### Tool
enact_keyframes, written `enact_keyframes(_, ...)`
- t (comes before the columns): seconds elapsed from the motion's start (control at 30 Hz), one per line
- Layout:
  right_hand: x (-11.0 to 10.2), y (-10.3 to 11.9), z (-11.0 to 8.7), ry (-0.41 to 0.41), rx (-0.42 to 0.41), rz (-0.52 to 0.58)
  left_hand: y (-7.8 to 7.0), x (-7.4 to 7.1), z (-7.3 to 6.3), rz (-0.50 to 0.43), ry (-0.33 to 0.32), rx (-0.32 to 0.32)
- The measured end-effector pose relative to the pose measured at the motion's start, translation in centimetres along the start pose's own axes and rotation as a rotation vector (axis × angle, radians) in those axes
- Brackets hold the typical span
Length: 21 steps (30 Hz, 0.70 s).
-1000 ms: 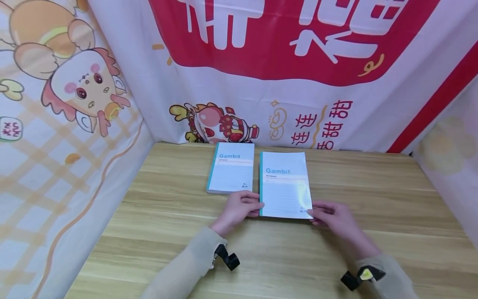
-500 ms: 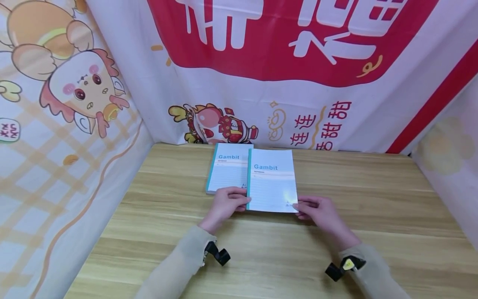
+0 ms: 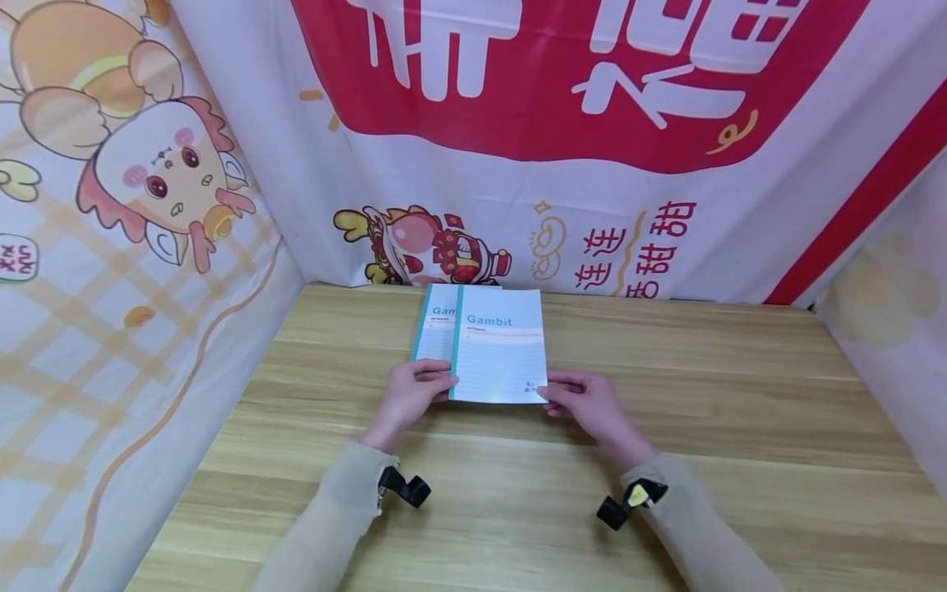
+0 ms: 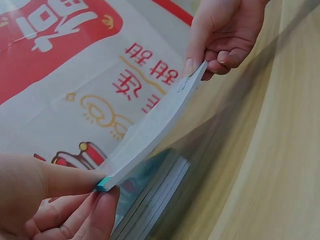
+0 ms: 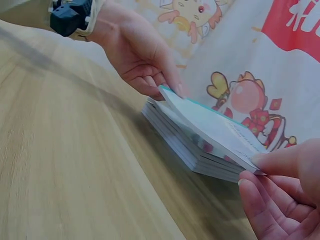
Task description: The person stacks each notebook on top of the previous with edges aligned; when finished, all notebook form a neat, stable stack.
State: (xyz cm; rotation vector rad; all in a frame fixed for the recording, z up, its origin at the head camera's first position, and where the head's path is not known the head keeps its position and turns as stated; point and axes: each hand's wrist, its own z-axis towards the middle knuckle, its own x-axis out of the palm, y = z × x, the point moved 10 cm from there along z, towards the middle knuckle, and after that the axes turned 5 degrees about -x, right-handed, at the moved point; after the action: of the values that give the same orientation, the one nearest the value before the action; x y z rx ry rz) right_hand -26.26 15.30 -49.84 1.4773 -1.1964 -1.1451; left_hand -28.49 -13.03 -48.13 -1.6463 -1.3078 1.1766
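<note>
A white notebook (image 3: pixel 499 349) with a teal spine and "Gambit" on its cover is held up by both hands. My left hand (image 3: pixel 414 390) pinches its spine edge near the lower corner, thumb on top. At the opposite lower corner, my right hand (image 3: pixel 584 399) pinches it between thumb and fingers. Beneath it, a stack of several similar notebooks (image 3: pixel 434 329) lies on the table, partly covered by the held one. In the right wrist view the held notebook (image 5: pixel 215 127) slants just over the stack (image 5: pixel 175 142), a gap showing at the near side.
The wooden table (image 3: pixel 473 510) reaches back to a printed white and red cloth (image 3: pixel 473 181) hanging right behind the stack. Another patterned cloth (image 3: pixel 148 345) hangs along the left side. Each wrist carries a small black camera (image 3: pixel 407 487).
Both hands have carried the notebook left and slightly back, from beside the stack to over it. It now covers most of the stack, which stays in place.
</note>
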Motion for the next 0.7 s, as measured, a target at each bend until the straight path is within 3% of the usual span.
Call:
enact_keyframes(0.37, 3.3, 0.7, 2.7, -0.006, -0.016, 0.02, -0.1, -3.8, 1.5, 0.033, -0.05, -0.016)
enact_keyframes(0.7, 5.5, 1.2, 4.6, -0.035, -0.033, 0.074, 0.2, -6.0, 3.1, 0.074, -0.082, -0.046)
